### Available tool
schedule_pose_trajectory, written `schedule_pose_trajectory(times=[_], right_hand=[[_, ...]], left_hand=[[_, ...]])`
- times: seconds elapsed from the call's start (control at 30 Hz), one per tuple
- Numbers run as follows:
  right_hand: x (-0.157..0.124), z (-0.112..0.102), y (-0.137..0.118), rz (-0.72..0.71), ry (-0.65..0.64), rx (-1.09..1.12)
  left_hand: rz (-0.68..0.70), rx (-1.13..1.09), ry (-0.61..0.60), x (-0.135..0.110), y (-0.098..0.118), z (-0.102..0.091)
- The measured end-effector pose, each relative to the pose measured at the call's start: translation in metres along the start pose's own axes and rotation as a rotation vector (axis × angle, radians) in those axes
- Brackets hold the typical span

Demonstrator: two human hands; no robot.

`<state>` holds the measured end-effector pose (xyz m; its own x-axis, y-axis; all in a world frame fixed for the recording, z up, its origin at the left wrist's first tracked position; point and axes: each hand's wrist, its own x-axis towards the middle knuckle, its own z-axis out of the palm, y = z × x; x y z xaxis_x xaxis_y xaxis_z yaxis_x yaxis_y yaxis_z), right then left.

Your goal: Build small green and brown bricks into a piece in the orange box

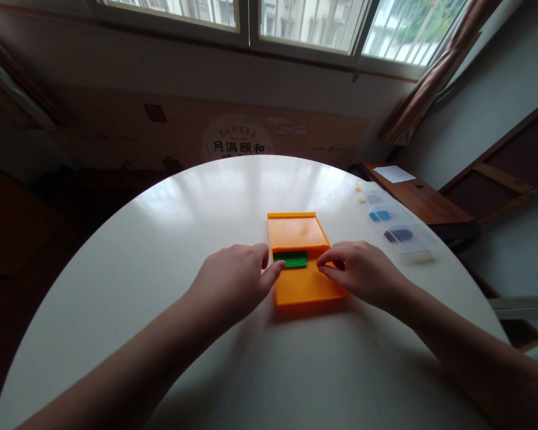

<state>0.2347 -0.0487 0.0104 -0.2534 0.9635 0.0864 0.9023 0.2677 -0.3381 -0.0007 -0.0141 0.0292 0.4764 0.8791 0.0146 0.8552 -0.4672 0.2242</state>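
An orange flat box point(296, 232) lies on the round white table point(170, 239), with its sliding lid partly drawn toward me. In the gap shows a green studded plate point(290, 259). My left hand point(233, 280) rests against the box's left edge, fingers curled, a fingertip touching the green plate's left end. My right hand point(358, 272) lies on the box's right side, thumb and fingers pinched close together at the lid's edge. I cannot make out anything between those fingers.
Several clear bags with blue, dark and pale small parts point(397, 234) lie at the table's right rim. A wooden side table with a sheet of paper point(394, 174) stands beyond it. Windows and a curtain point(430, 77) are behind.
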Motion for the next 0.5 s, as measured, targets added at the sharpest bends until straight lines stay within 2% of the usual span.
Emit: schedule_pose_trajectory(times=[0.2,0.5], right_hand=[[0.006,0.001,-0.001,0.021,-0.017,-0.058],[-0.005,-0.006,0.003,0.028,0.018,-0.035]], left_hand=[[-0.012,-0.008,-0.092,-0.001,0.006,0.001],[-0.026,-0.024,-0.146,0.0,0.006,0.004]])
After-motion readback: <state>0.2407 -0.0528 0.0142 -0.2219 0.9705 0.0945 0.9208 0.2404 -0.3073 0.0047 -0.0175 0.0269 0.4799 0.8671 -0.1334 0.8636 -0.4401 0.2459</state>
